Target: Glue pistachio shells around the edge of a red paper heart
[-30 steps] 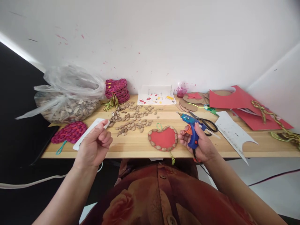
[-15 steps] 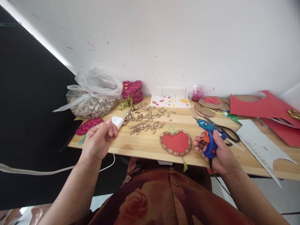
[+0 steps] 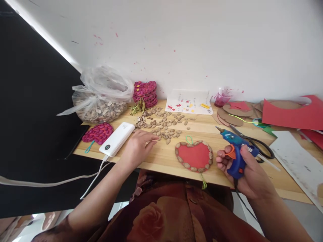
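Note:
My right hand (image 3: 248, 171) is wrapped round a blue hot glue gun (image 3: 237, 161), fingers by its orange trigger and the nozzle pointing up and left. Close to that nozzle, on the table, lies a heart-shaped red card (image 3: 194, 156) edged with brown nut shells, with a green loop on top and a tassel below. My left hand (image 3: 138, 148) is low over the table, thumb and forefinger drawn together at the near edge of the loose nut shells (image 3: 164, 126). Whatever may be between those fingertips is too small to make out.
Left of my left hand lie a white power bank (image 3: 117, 139) with a cable and a magenta shell-covered piece (image 3: 98, 132). Behind are a plastic bag of shells (image 3: 101, 97) and stacked magenta pieces (image 3: 145, 92). Black scissors (image 3: 262, 144), cardboard shapes (image 3: 234, 112) and red card (image 3: 290, 112) occupy the right.
My left hand has moved right, from over the power bank to the loose shells, uncovering the power bank. My right hand still holds the glue gun. The view has shifted slightly.

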A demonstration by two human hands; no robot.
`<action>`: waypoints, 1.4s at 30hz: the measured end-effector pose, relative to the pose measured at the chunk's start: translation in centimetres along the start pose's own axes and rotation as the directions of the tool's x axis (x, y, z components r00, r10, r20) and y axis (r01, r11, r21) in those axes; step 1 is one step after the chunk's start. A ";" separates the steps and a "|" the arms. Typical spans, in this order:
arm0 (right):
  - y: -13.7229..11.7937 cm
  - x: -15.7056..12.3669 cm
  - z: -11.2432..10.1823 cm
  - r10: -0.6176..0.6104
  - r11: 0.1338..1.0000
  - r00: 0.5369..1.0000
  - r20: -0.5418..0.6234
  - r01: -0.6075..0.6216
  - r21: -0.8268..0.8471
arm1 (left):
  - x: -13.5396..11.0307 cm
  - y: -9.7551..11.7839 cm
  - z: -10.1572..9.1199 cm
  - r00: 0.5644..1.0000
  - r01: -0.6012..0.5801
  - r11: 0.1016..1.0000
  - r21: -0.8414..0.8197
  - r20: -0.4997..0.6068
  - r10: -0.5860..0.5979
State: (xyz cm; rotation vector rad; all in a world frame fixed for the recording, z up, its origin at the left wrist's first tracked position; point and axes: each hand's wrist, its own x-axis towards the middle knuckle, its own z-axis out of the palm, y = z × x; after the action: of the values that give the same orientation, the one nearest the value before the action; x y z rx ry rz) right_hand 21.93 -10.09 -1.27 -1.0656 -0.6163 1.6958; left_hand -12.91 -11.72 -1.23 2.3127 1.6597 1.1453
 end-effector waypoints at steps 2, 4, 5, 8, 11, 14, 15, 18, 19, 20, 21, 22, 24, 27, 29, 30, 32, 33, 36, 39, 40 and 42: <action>0.0 0.0 0.0 0.008 1.000 1.000 -0.014 -0.008 -0.011 | 1.0 -0.1 1.2 0.996 -0.090 0.995 0.048 0.030 0.088; 0.0 0.0 -0.1 0.027 1.000 0.999 -0.034 -0.028 -0.013 | 2.0 -0.2 2.3 0.990 -0.120 0.989 0.082 0.084 0.113; -0.1 0.0 -0.1 0.039 0.999 0.998 -0.045 -0.039 -0.011 | 2.3 -0.3 2.7 0.988 -0.123 0.988 0.091 0.109 0.113; -0.1 -0.1 -0.1 0.064 0.998 0.996 -0.061 -0.065 -0.002 | 2.9 -0.5 3.8 0.985 -0.106 0.990 0.089 0.147 0.092; -0.2 -0.1 0.0 0.062 0.998 0.997 -0.050 -0.062 0.002 | 3.0 -0.4 4.2 0.988 -0.076 0.994 0.080 0.138 0.065; -0.2 -0.1 0.2 0.062 0.998 0.998 -0.025 -0.062 0.002 | 3.1 0.0 3.9 0.996 -0.021 0.998 0.060 0.088 0.016; -0.2 -0.1 0.2 0.062 0.998 0.998 -0.018 -0.062 -0.001 | 3.1 0.2 3.8 0.998 0.020 0.999 0.027 0.065 -0.022; -0.2 -0.1 0.2 0.065 0.998 0.998 -0.009 -0.065 -0.014 | 3.1 0.8 3.4 0.974 0.225 0.953 -0.204 0.069 -0.215; -0.1 -0.1 0.2 0.062 0.998 0.998 -0.009 -0.062 -0.019 | 3.1 1.0 3.3 0.953 0.301 0.905 -0.300 0.114 -0.279; 0.0 -0.1 0.1 0.057 0.998 0.998 -0.008 -0.057 -0.027 | 3.1 1.3 3.3 0.930 0.367 0.845 -0.388 0.169 -0.326; 0.1 -0.1 0.1 0.048 0.998 0.999 -0.006 -0.048 -0.036 | 3.1 1.6 3.3 0.909 0.417 0.783 -0.461 0.222 -0.353; 0.2 -0.3 0.0 0.032 0.998 0.999 -0.003 -0.032 -0.048 | 3.0 1.8 3.2 0.894 0.448 0.730 -0.517 0.263 -0.363; 0.5 -0.8 0.0 -0.015 0.997 1.000 0.004 0.015 -0.081 | 2.7 2.2 3.2 0.884 0.467 0.658 -0.590 0.299 -0.360; 1.0 -2.1 -0.1 -0.092 0.983 0.996 0.018 0.093 -0.158 | 1.7 2.2 3.0 0.876 0.481 0.609 -0.630 0.316 -0.365; 0.9 -3.0 -0.3 -0.159 0.960 0.987 0.015 0.158 -0.230 | 1.1 1.5 3.0 0.863 0.503 0.605 -0.618 0.316 -0.395; 0.8 -3.5 -0.6 -0.184 0.938 0.983 0.000 0.176 -0.299 | 0.8 1.1 3.0 0.855 0.513 0.600 -0.614 0.305 -0.419; 0.0 -4.7 -1.3 -0.284 0.837 0.958 -0.044 0.225 -0.499 | 0.3 0.5 3.0 0.822 0.565 0.586 -0.581 0.336 -0.460; -0.6 -5.3 -1.8 -0.362 0.751 0.930 -0.065 0.250 -0.612 | 0.2 0.3 2.9 0.806 0.587 0.578 -0.566 0.344 -0.482; -2.8 -7.4 -3.6 -0.582 0.441 0.811 -0.057 0.257 -0.860 | -0.1 0.6 2.4 0.770 0.630 0.531 -0.567 0.366 -0.522; -4.9 -9.2 -5.6 -0.557 0.276 0.830 -0.022 0.161 -0.948 | -0.4 1.3 1.8 0.749 0.647 0.488 -0.586 0.368 -0.552; -5.5 -9.5 -6.4 -0.576 0.200 0.817 0.012 0.155 -0.967 | -0.5 1.4 1.7 0.743 0.651 0.478 -0.590 0.365 -0.561; -6.5 -9.6 -8.2 -0.602 0.013 0.794 0.090 0.123 -0.992 | -0.8 1.5 1.5 0.727 0.663 0.457 -0.593 0.365 -0.582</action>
State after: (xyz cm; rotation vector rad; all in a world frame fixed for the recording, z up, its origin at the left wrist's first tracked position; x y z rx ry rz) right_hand 33.25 -17.21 3.45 -1.8422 -1.7516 0.2765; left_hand -10.98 -12.46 -2.01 1.1014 1.4539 1.1328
